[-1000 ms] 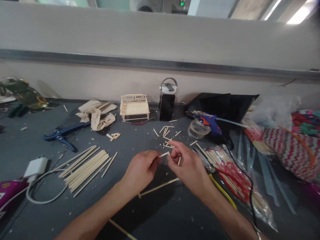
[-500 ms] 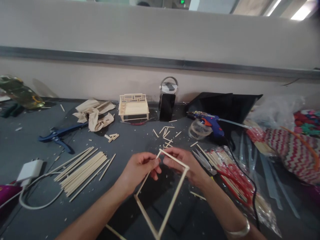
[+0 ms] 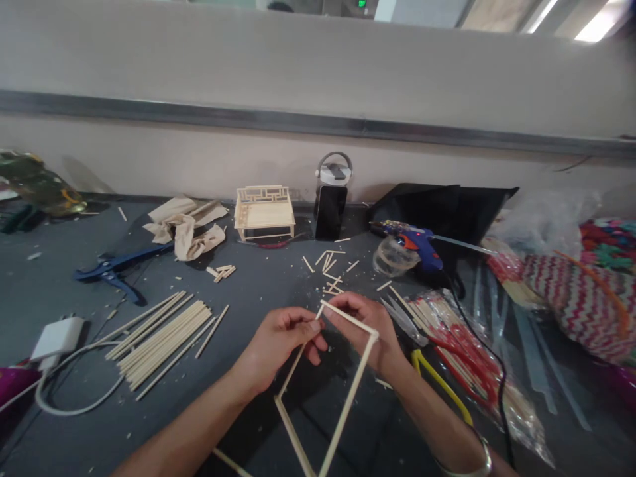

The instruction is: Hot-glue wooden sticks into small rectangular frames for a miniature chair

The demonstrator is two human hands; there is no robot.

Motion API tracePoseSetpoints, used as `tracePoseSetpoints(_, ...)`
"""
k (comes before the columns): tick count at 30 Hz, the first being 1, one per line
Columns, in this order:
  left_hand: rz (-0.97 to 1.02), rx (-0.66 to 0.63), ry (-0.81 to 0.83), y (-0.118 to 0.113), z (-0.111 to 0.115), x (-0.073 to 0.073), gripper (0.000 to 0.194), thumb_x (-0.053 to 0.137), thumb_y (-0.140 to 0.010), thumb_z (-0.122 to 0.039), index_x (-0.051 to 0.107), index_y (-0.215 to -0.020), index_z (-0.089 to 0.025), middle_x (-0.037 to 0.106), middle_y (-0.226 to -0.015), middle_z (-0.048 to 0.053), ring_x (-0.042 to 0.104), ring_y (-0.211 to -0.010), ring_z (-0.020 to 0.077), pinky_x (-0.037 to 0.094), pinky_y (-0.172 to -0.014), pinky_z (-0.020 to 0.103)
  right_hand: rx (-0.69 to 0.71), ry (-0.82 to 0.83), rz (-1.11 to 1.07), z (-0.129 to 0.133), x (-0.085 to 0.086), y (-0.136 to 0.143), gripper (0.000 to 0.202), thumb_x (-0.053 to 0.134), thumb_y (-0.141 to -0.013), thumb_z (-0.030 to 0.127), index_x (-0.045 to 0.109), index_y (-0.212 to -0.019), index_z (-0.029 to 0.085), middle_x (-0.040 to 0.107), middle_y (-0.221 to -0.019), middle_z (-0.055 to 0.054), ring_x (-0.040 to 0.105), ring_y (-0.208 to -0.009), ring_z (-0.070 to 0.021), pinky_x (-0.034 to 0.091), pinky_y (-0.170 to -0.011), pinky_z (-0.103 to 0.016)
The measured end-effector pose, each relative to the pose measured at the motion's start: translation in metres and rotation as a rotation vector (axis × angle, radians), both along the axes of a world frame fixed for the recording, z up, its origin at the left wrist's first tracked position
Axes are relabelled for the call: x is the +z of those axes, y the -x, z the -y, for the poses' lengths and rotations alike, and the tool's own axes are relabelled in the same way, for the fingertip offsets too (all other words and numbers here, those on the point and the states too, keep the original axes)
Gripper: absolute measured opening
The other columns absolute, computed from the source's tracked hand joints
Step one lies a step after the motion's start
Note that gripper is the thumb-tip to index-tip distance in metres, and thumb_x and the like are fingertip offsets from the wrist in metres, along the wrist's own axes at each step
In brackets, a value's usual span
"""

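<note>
Pale wooden-stick frame [image 3: 350, 401] swung up, left grip [image 3: 278, 341] and right grip [image 3: 386, 346] holding it; I feared twisting would crack corners [image 3: 374, 334].

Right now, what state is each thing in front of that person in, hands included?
Left hand, pinching the stick frame
Right hand, at the stick frame, exact grip unclear
Stick frame, held tilted, nearest corner cut off by the picture's edge
Phone, upright, screen dark
Glue gun, a translucent stick in its back end
Blue tool, handles spread
White charger, not in any socket
Tan paper or cloth, crumpled
</note>
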State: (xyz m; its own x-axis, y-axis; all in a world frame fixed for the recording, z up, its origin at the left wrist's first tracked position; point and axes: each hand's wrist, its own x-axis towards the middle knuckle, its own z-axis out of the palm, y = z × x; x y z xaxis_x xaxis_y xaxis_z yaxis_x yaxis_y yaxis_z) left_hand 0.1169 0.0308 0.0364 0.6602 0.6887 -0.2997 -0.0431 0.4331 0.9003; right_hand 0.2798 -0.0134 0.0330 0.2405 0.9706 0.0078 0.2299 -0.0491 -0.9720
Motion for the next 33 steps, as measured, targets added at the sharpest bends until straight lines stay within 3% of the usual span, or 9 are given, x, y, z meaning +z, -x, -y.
tracePoseSetpoints(4,0.048,-0.021,0.075,0.002,-0.002,-0.002,0.019,0.068,-0.079,-0.030,0.068,-0.080,-0.010,0.068,-0.066,0.005,0.058,-0.050,0.0098,0.045,-0.055,0.022,-0.040,-0.002,-0.058,0.001,0.001,-0.004,0.011,0.065,-0.074,0.028,0.061,-0.068,0.019,0.054,-0.062,0.005,0.046,-0.056,-0.0090,0.036,-0.052,-0.021)
tracePoseSetpoints(9,0.111,-0.039,0.156,0.004,-0.006,-0.004,0.020,0.068,-0.080,-0.029,0.069,-0.084,-0.009,0.068,-0.067,0.005,0.058,-0.049,0.0087,0.045,-0.053,0.020,-0.186,-0.004,-0.212,-0.003,-0.005,-0.015,0.017,0.052,-0.080,0.029,0.047,-0.065,0.021,0.030,-0.054,0.009,0.027,-0.045,-0.0070,0.024,-0.041,-0.020)
tracePoseSetpoints(14,0.168,0.023,0.205,0.005,-0.014,-0.010,0.017,0.069,-0.079,-0.025,0.068,-0.085,-0.009,0.068,-0.067,0.004,0.060,-0.051,0.0086,0.046,-0.053,0.018,-0.205,0.003,-0.294,-0.005,-0.009,-0.017,0.025,0.049,-0.078,0.029,0.033,-0.060,0.022,0.025,-0.056,0.009,0.022,-0.045,-0.0064,0.022,-0.040,-0.018)
tracePoseSetpoints(18,0.218,0.106,0.226,0.009,-0.025,-0.011,0.015,0.069,-0.079,-0.023,0.068,-0.088,-0.010,0.067,-0.069,0.002,0.062,-0.054,0.0079,0.047,-0.055,0.017,-0.072,0.093,-0.263,-0.001,-0.011,-0.002,0.021,0.053,-0.081,0.036,0.049,-0.066,0.020,0.036,-0.054,0.008,0.032,-0.045,-0.0062,0.026,-0.039,-0.018)
tracePoseSetpoints(23,0.262,0.196,0.244,0.013,-0.032,-0.003,0.014,0.068,-0.080,-0.019,0.067,-0.091,-0.012,0.066,-0.069,0.000,0.061,-0.055,0.0076,0.048,-0.053,0.016,0.185,0.156,-0.197,0.008,-0.010,0.021,0.017,0.059,-0.080,0.034,0.064,-0.086,0.019,0.058,-0.070,0.002,0.050,-0.057,-0.0091,0.038,-0.047,-0.019)
tracePoseSetpoints(28,0.293,0.233,0.245,0.013,-0.033,0.001,0.012,0.066,-0.081,-0.016,0.067,-0.091,-0.010,0.065,-0.069,0.000,0.061,-0.055,0.0071,0.049,-0.056,0.016,0.432,0.179,-0.150,0.018,-0.009,0.036,0.019,0.066,-0.076,0.029,0.068,-0.093,0.020,0.064,-0.080,0.001,0.057,-0.072,-0.0118,0.044,-0.063,-0.021)
tracePoseSetpoints(33,0.314,0.229,0.242,0.013,-0.033,-0.001,0.013,0.063,-0.083,-0.014,0.067,-0.093,-0.009,0.065,-0.070,0.001,0.060,-0.056,0.0068,0.050,-0.059,0.017,0.504,0.158,-0.032,0.021,-0.008,0.042,0.014,0.061,-0.082,0.031,0.067,-0.082,0.018,0.062,-0.071,0.003,0.054,-0.063,-0.0097,0.039,-0.055,-0.019)
